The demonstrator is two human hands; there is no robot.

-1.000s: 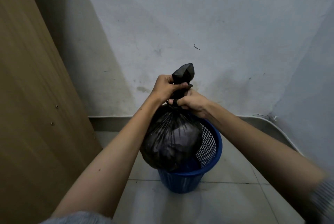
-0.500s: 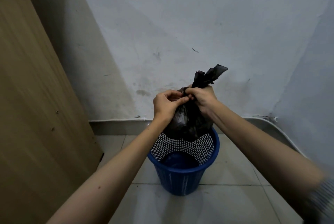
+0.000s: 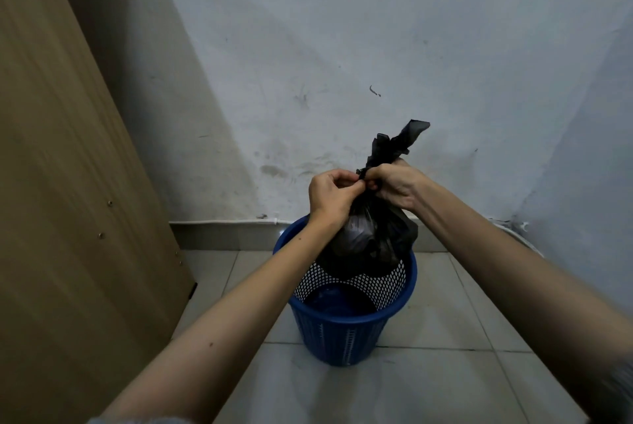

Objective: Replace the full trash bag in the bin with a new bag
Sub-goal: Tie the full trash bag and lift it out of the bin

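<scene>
Above bin (image 3: pixel 346 331), bag (image 3: pixel 370 238) neck points up.

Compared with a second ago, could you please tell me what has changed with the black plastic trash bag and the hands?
The black plastic trash bag has risen clear of the blue mesh plastic bin and hangs above its rim. The left hand moved from the bag's top to pinch its neck beside the right hand. The bin stayed put.

black trash bag (image 3: pixel 371 238): full, neck twisted, above bin | blue mesh bin (image 3: pixel 346 331): upright on floor
</scene>
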